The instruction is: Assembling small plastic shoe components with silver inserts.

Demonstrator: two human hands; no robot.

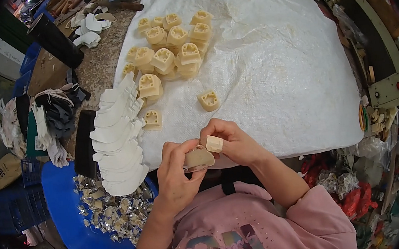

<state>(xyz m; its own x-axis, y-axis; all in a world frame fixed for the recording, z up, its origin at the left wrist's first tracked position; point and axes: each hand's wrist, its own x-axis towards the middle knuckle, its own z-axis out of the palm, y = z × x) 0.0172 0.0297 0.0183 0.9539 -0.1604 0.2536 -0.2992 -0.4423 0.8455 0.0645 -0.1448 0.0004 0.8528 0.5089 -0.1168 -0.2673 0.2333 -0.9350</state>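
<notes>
Both hands are busy right at the near edge of the counter [104,61]. The left hand [175,174] is curled closed around a tan, rounded flat piece [198,158], thumb on top and fingers underneath, so the piece sits pinched just above the person's lap. The right hand [233,140] is closed too, fingers bent in toward the same piece, touching its upper edge; there's a pale wrap or tape on the thumb [214,144].

Going outward: the counter is covered with a white woven sheet [276,66]. On it, one cream moulded block [209,100] sits alone near the hands, another lies by the sheet's left edge, and a whole heap of cream blocks [171,46] is piled toward the far left part of the sheet. Along the sheet's left edge runs a fanned stack of white cut pieces [117,138], overlapping like shingles, with a black strip just beside it.

Past the near left corner, lower down, there's a blue tub [66,208] holding a pile of shiny silvery scraps [111,213]. At the counter's right edge stands a beige machine [385,69]. A black tube lies tilted at the far left corner.
</notes>
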